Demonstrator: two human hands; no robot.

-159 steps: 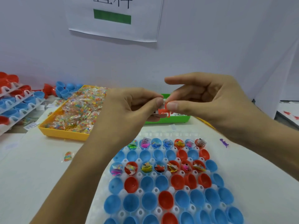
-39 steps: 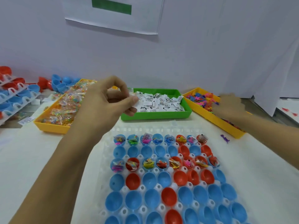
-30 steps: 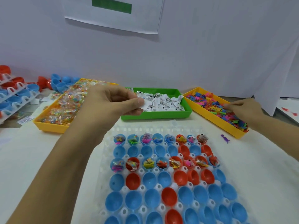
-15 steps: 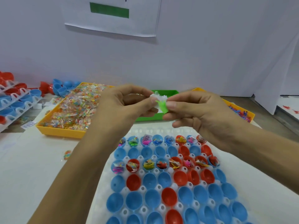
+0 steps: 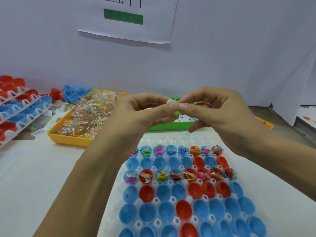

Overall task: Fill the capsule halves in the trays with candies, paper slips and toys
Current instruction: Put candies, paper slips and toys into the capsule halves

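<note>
Both hands raised above the far end of the white capsule tray [image 5: 172, 140], thumbs and forefingers meeting. Left hand [image 5: 143, 112] pinching a small white paper slip [image 5: 171, 100] between thumb and forefinger, other fingers curled. Right hand [image 5: 217, 110] pinching a small green toy [image 5: 176, 112] just beside the slip, the two items touching at the fingertips.

Tray near the desk's front edge, right of centre, packed with blue and red capsule halves [image 5: 147, 194] sitting open side up. Farthest row and third row already loaded with candy, slips and toys [image 5: 162, 176]; second row and all nearer rows holding bare halves.

Toward the desk's far edge: yellow bin of wrapped candies [image 5: 85, 117] at left, green bin of paper slips [image 5: 171, 125] in the middle, mostly hidden behind the hands, corner of another yellow bin [image 5: 266, 124] at right.

Along the desk's left edge, stacked white trays of more halves [image 5: 15, 113]; loose blue and red halves [image 5: 71, 95] heaped behind the candy bin. White sheet with a green bar [image 5: 124, 17] on the wall behind
</note>
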